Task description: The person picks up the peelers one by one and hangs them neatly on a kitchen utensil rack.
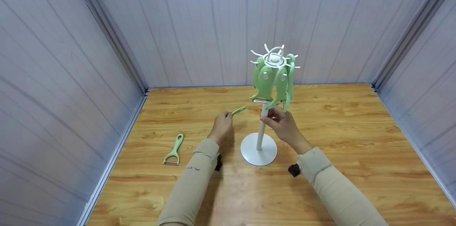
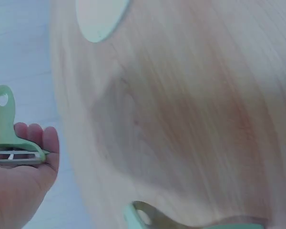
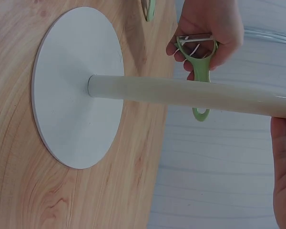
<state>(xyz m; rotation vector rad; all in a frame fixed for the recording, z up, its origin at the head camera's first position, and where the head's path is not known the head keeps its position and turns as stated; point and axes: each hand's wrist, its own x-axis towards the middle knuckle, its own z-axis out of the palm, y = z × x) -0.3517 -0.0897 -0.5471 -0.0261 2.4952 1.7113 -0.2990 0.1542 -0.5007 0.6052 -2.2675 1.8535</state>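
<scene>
My left hand (image 1: pixel 222 125) holds a green Y-shaped peeler (image 3: pixel 200 69) by its blade end. The looped handle points away from the fingers, toward the stand in the head view. With its thumb and fingers, my right hand (image 1: pixel 283 124) grips the white pole (image 1: pixel 261 133) of an upright rack just below the hanging tools. Several green peelers (image 1: pixel 264 85) hang by their handle holes from the rack's top hooks (image 1: pixel 274 60). Its round white base (image 1: pixel 259 158) stands on the table. In the left wrist view the held peeler (image 2: pixel 4 119) shows its handle upward.
Another green peeler (image 1: pixel 176 147) lies on the wooden table (image 1: pixel 342 130) to the left of my left forearm, blade end toward me. Pale panelled walls (image 1: pixel 185 23) enclose the table at the back and on both sides.
</scene>
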